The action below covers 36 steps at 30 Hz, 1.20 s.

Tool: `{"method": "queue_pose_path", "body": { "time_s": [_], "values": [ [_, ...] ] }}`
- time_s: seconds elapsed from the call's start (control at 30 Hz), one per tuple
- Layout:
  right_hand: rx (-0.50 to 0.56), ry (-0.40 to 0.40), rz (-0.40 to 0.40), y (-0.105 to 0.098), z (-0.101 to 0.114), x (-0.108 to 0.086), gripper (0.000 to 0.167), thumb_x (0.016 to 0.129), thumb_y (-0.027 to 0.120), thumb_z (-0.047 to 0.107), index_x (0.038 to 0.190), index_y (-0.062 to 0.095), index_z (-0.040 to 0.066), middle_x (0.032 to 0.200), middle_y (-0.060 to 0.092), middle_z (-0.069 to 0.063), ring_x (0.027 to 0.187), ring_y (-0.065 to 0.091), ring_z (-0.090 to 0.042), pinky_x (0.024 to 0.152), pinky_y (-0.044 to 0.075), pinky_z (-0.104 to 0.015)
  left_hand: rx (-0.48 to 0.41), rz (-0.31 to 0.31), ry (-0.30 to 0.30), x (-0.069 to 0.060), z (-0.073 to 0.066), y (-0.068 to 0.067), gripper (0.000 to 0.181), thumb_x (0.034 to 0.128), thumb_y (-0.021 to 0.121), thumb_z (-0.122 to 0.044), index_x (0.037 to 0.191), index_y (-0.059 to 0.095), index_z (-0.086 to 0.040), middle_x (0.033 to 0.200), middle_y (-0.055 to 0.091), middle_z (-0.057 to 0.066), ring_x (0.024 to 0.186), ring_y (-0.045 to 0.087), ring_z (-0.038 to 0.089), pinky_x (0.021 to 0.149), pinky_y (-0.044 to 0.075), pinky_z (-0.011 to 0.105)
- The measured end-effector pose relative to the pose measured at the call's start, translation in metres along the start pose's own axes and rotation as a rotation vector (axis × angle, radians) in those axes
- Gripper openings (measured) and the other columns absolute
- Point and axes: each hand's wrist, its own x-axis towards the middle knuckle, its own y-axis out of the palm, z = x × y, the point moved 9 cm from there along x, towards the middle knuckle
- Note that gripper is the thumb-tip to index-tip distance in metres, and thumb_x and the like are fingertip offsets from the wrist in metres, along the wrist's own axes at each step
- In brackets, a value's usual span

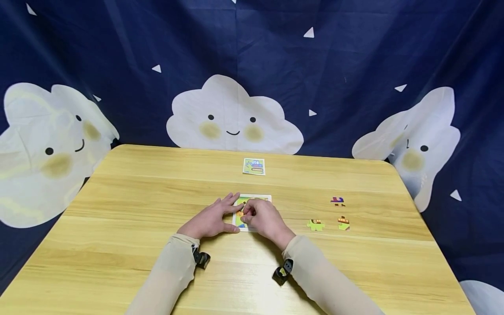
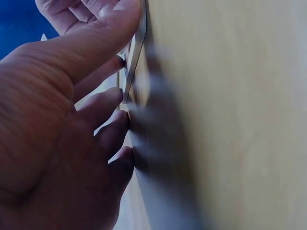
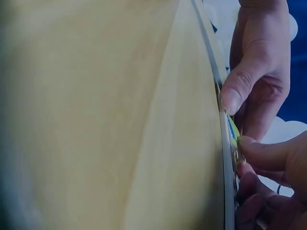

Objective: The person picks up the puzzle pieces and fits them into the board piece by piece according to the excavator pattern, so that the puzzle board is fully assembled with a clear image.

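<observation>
left hand [image 1: 210, 218] spread, fingers loosely straight, gripping nothing; thumb at the near-left corner of the framed puzzle [image 1: 269, 197], forefinger over its left side. right hand [image 1: 268, 218] curled, thumb and forefinger pinched on what looks like a tilted puzzle piece [image 3: 234, 128], yellow and blue, low against the frame; its outline mostly hidden. framed puzzle flat on the table [image 1: 98, 227], between the hands, partly filled as far as shows. step in hand, by judgement: seating that piece. best to keep the left thumb bracing the corner, line up tabs with their gaps, lower one edge first, then press flat with a fingertip; forcing it at a tilt could bend a tab or lift neighbours. picture card [image 1: 253, 166] beyond the frame, a likely guide. room: open wood left of the left hand and wide on the near side. to the right, keep the forearm from sweeping the purple piece [image 1: 337, 201], green piece [image 1: 316, 225] and orange-topped piece [image 1: 344, 223]. table edges well apart from the work; far edge meets the blue cloth [image 1: 275, 52].
</observation>
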Motion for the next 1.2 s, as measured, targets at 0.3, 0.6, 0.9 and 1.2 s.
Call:
{"method": "queue_pose_path", "body": {
  "time_s": [0.3,0.6,0.9,1.2],
  "values": [
    [-0.038,-0.016,0.02,0.001,0.002,0.0,0.013,0.084,0.079,0.013,0.085,0.067,0.015,0.077,0.056,0.008,0.072,0.054,-0.01,0.067,0.047,-0.028,0.008,-0.001,0.004,0.0,0.0,0.0,0.071,0.0834,0.078,-0.032,0.145,0.049,-0.015,0.162,0.017,0.004,0.146,0.011,0.034,0.115,0.013,0.056],
    [-0.02,-0.048,0.048,0.0,0.006,-0.001,0.018,0.081,0.081,0.009,0.096,0.07,0.007,0.071,0.056,0.007,0.064,0.053,-0.008,0.061,0.047,-0.026,-0.006,0.009,-0.028,-0.001,0.001,0.0,0.069,0.0842,0.078,-0.032,0.146,0.049,-0.019,0.162,0.016,0.001,0.144,0.01,0.042,0.114,0.014,0.06],
    [-0.099,-0.14,0.154,0.0,0.011,-0.009,0.03,0.089,0.075,0.016,0.116,0.07,0.004,0.088,0.057,0.002,0.075,0.053,-0.01,0.068,0.048,-0.026,0.005,0.012,-0.035,-0.001,0.001,0.0,0.069,0.0842,0.078,-0.032,0.145,0.05,-0.018,0.162,0.016,0.001,0.144,0.011,0.042,0.114,0.014,0.061],
    [-0.3,-0.348,0.167,-0.008,0.021,-0.03,0.028,0.097,0.064,0.019,0.122,0.071,0.008,0.104,0.057,-0.003,0.083,0.055,-0.012,0.075,0.052,-0.028,0.002,0.009,-0.015,0.0,0.0,0.001,0.07,0.0841,0.078,-0.032,0.145,0.049,-0.013,0.162,0.016,0.003,0.147,0.009,0.034,0.115,0.012,0.056]
  ]
}}
